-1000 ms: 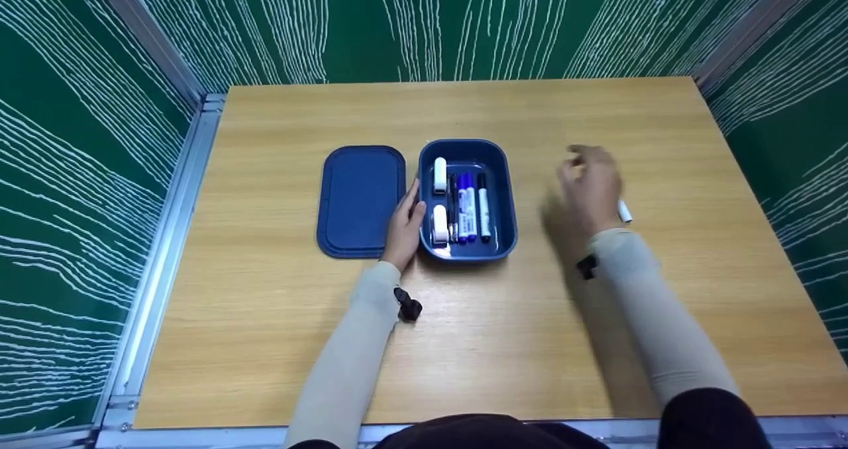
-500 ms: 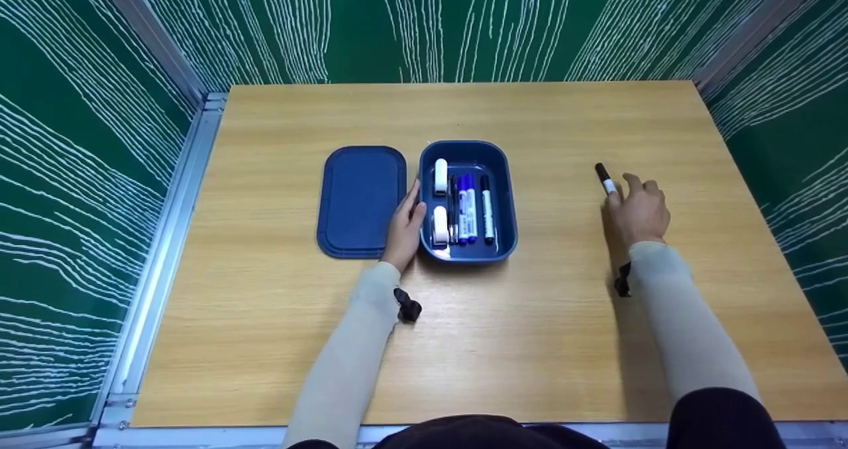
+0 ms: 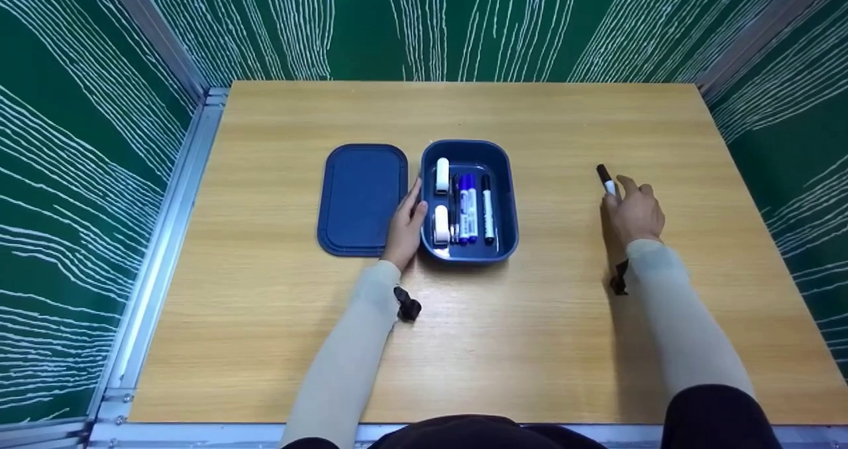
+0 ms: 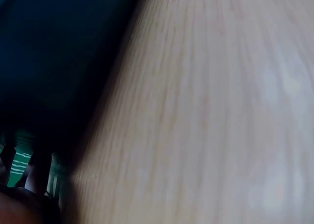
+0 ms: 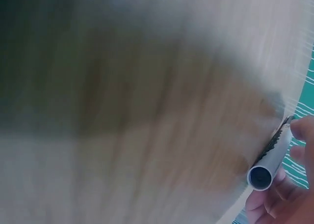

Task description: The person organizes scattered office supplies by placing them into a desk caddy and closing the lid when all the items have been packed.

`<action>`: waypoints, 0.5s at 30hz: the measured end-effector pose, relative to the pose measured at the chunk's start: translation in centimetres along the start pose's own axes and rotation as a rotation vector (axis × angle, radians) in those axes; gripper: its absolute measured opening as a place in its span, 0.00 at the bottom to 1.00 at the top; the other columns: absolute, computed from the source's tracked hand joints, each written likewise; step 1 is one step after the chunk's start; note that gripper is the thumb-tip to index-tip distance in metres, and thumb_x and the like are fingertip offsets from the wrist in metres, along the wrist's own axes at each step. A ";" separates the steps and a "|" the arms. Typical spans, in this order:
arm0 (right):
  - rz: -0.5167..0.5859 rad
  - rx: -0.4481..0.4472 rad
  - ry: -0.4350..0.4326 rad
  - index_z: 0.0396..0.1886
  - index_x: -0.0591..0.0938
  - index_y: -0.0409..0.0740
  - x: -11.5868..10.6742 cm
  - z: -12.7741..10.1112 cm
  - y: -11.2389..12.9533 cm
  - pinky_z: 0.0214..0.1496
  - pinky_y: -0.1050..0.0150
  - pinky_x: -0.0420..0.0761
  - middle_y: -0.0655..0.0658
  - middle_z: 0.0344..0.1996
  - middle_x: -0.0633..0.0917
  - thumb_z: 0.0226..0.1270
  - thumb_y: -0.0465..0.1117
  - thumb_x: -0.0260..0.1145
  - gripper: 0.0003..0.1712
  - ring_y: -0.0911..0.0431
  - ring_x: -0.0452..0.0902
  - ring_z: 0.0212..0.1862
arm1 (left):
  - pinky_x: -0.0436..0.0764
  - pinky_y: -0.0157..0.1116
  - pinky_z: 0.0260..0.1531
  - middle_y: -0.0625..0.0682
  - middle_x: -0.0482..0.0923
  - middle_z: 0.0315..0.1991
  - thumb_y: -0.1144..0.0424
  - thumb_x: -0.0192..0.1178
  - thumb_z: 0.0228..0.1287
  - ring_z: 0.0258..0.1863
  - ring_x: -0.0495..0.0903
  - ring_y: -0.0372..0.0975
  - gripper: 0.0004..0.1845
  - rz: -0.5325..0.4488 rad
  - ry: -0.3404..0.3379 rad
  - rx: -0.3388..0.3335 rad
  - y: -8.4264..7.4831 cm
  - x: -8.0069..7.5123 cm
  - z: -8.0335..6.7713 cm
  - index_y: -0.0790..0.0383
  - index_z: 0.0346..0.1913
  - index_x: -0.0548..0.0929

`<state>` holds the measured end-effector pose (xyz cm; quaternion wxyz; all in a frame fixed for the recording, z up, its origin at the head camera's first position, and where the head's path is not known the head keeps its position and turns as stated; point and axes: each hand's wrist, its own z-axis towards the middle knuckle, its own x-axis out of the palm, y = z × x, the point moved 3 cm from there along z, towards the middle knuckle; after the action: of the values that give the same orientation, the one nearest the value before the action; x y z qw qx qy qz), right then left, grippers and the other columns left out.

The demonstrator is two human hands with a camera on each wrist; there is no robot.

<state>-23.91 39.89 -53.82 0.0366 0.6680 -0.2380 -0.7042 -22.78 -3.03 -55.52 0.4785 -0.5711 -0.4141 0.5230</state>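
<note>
In the head view, my left hand (image 3: 404,229) rests along the left wall of an open dark blue box (image 3: 512,200), fingers straight and thumb at the rim. Inside lie two blue-capped markers (image 3: 468,209), a black-capped marker (image 3: 488,212), a dark slim pen (image 3: 454,210) and two white rounded items (image 3: 442,175). Over on the right, my right hand (image 3: 637,216) pinches a white marker with a dark cap (image 3: 604,175) close over the table. The right wrist view shows the marker's round end (image 5: 261,177) between thumb and fingers.
A flat blue lid (image 3: 363,197) lies left of the box, beside my left hand. The wooden table (image 3: 530,343) has a metal frame (image 3: 165,250) at its left edge. Green walls (image 3: 358,25) with white lines stand at the back and sides.
My right hand has moved right from between the box and the loose marker, and its fingers have come to the marker. The left hand and box have stayed put.
</note>
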 end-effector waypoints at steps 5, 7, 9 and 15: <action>-0.005 -0.009 0.024 0.74 0.65 0.44 0.1 0.1 0.0 0.39 0.41 0.76 0.27 0.50 0.74 0.77 0.48 0.50 0.29 0.37 0.73 0.40 | 0.53 0.42 0.76 0.48 0.55 0.77 0.57 0.45 0.79 0.77 0.53 0.44 0.28 0.005 -0.006 0.019 0.0 0.0 0.0 0.50 0.77 0.58; -0.006 -0.010 0.036 0.74 0.65 0.44 0.1 0.1 0.1 0.38 0.42 0.75 0.27 0.49 0.74 0.77 0.47 0.50 0.29 0.38 0.73 0.39 | 0.53 0.42 0.76 0.48 0.55 0.77 0.57 0.45 0.79 0.77 0.53 0.44 0.27 0.005 -0.007 0.017 0.0 0.1 0.0 0.50 0.77 0.58; -0.008 -0.009 0.047 0.74 0.66 0.44 0.1 0.1 0.0 0.36 0.44 0.75 0.28 0.48 0.74 0.78 0.46 0.49 0.28 0.39 0.72 0.38 | 0.53 0.43 0.76 0.47 0.55 0.77 0.56 0.45 0.79 0.77 0.52 0.44 0.27 0.004 -0.007 0.013 0.0 0.0 0.0 0.49 0.77 0.58; -0.006 -0.003 0.058 0.73 0.66 0.43 0.2 0.2 -0.1 0.35 0.45 0.75 0.27 0.46 0.75 0.77 0.46 0.49 0.28 0.39 0.72 0.37 | 0.52 0.42 0.76 0.47 0.55 0.77 0.56 0.45 0.79 0.77 0.52 0.43 0.28 -0.001 0.001 -0.001 -0.1 0.0 -0.1 0.47 0.78 0.57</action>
<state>-24.09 39.89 -54.07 0.0422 0.6889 -0.2338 -0.6848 -22.67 -3.03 -55.43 0.4787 -0.5715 -0.4142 0.5222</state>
